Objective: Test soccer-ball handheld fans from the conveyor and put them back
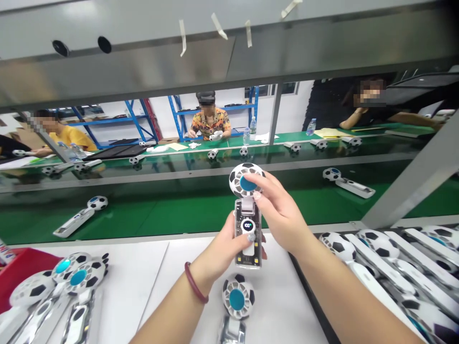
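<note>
Grip of left hand (pixel 228 244) closed round fan (pixel 247 211), thumb foremost; right hand (pixel 284 210) arched at head (pixel 245 184), hold unclear.

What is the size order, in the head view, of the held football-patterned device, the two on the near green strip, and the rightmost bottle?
1. Held device: largest.
2. Left device and right device on the green strip: too alike to rank.
3. Rightmost bottle: smallest.
</note>
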`<state>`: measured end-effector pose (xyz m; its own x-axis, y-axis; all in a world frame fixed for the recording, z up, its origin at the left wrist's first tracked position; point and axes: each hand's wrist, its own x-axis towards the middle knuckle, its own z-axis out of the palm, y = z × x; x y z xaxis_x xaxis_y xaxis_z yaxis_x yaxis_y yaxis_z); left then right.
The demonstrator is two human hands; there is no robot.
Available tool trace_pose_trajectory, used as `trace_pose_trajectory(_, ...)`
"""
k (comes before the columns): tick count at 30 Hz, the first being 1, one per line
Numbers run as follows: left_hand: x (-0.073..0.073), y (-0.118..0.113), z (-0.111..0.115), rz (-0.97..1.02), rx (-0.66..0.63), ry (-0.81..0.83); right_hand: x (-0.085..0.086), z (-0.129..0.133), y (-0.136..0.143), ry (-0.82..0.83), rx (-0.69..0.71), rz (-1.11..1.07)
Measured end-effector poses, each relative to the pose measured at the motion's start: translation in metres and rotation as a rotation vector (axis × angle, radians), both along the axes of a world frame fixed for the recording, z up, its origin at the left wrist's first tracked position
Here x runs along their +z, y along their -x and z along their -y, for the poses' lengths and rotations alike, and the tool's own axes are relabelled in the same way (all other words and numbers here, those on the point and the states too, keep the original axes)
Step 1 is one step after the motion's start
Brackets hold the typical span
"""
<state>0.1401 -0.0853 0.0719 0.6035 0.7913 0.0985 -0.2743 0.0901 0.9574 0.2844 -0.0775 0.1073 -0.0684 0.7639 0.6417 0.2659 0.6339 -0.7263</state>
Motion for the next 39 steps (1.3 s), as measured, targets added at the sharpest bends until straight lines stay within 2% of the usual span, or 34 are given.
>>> trace_pose_trajectory(8, 0.004, -0.001, 0.004, 0.016, -0.053, -0.031, 0.003, 0.006, -0.004, -0.049, -0.009, 0.059)
trace_pose_trajectory(15, 0.002, 0.000, 0.005, 0.017, -0.028, -0.052, 0.003, 0.007, -0.005, -0.060, -0.003, 0.075)
trace_pose_trajectory(26, 0.006, 0.000, 0.007, -0.007, 0.000, -0.024, 0.006, 0.008, -0.003, -0.068, 0.008, 0.055)
trace_pose_trajectory(31, 0.005, 0.001, 0.006, 0.012, -0.020, -0.031, 0.006, 0.008, -0.003, -0.081, 0.020, 0.030)
trace_pose_trajectory(35, 0.004, 0.002, 0.007, 0.038, -0.111, -0.050, 0.005, 0.008, 0.001, 0.003, 0.049, -0.025)
trace_pose_trajectory(39, 0.006, 0.005, 0.009, -0.001, -0.148, -0.014, 0.003, 0.005, 0.008, 0.229, 0.146, -0.257)
